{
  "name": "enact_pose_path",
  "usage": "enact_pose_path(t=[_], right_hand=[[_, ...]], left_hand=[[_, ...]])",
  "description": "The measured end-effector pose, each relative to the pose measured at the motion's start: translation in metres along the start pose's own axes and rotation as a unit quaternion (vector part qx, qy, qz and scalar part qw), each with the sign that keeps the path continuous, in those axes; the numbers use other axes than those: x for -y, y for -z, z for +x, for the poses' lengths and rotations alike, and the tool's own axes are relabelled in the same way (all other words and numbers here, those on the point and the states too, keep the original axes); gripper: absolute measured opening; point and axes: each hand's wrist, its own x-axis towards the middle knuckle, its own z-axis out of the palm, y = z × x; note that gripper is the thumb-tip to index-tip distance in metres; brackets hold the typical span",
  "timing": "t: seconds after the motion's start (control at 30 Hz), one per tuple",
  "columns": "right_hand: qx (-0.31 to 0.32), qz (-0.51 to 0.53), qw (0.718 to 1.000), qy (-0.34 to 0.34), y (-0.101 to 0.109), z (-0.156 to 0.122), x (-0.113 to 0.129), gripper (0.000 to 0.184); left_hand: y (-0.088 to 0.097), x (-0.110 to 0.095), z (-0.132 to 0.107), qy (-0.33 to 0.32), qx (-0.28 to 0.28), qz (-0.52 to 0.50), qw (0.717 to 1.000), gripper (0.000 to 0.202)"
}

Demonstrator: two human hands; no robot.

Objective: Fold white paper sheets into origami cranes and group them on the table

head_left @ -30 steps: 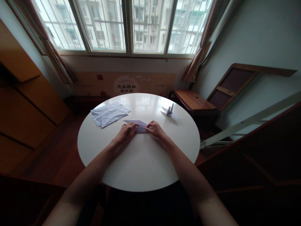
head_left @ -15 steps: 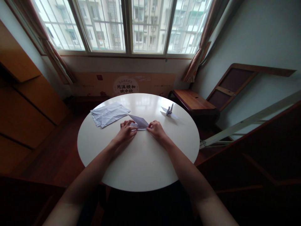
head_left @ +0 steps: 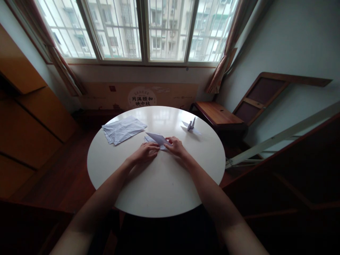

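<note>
A pale, partly folded sheet of paper [head_left: 157, 139] lies on the round white table [head_left: 159, 184], one pointed flap raised towards the back left. My left hand [head_left: 145, 153] rests curled on its near left part, fingers pressing the paper down. My right hand [head_left: 176, 146] pinches the paper's right end between thumb and fingers. A finished paper crane [head_left: 190, 125] stands at the table's back right, apart from both hands.
A loose stack of creased white sheets [head_left: 122, 129] lies at the table's back left. A low wooden bench [head_left: 218, 114] and a leaning wooden frame [head_left: 268, 92] stand to the right. A cardboard box [head_left: 140, 95] sits under the window, wooden cabinets on the left.
The paper's flap has been lifted and folded over. My left hand has slid nearer and to the right along the fold; my right hand keeps hold of the right end.
</note>
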Motion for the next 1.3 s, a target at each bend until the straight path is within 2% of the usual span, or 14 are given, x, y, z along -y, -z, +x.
enact_pose_path(t=[0.17,0.3,0.47,0.63,0.73,0.87,1.3], right_hand=[[0.041,0.047,0.997,0.049,-0.001,-0.002,0.0,0.033],[0.062,0.018,0.995,0.079,-0.001,-0.001,-0.001,0.024],[0.072,0.026,0.994,0.083,-0.003,0.001,-0.003,0.018],[0.083,0.05,0.991,0.093,-0.004,0.001,-0.003,0.019],[0.084,0.052,0.991,0.087,-0.004,0.001,-0.003,0.02],[0.086,0.053,0.991,0.083,-0.005,0.001,-0.005,0.021],[0.087,0.058,0.992,0.07,-0.007,0.001,-0.007,0.021]], left_hand=[[-0.001,-0.003,0.001,-0.051,0.001,-0.077,0.996,0.026],[-0.004,-0.004,0.003,-0.04,-0.019,-0.08,0.996,0.023],[-0.006,0.002,0.004,0.001,-0.056,-0.046,0.997,0.032],[-0.007,0.003,0.001,0.052,-0.083,0.083,0.992,0.046],[-0.007,0.003,0.0,0.09,-0.047,0.131,0.986,0.042],[-0.006,0.003,-0.001,0.139,0.006,0.145,0.98,0.043],[-0.006,0.006,-0.001,0.232,0.019,0.159,0.959,0.071]])
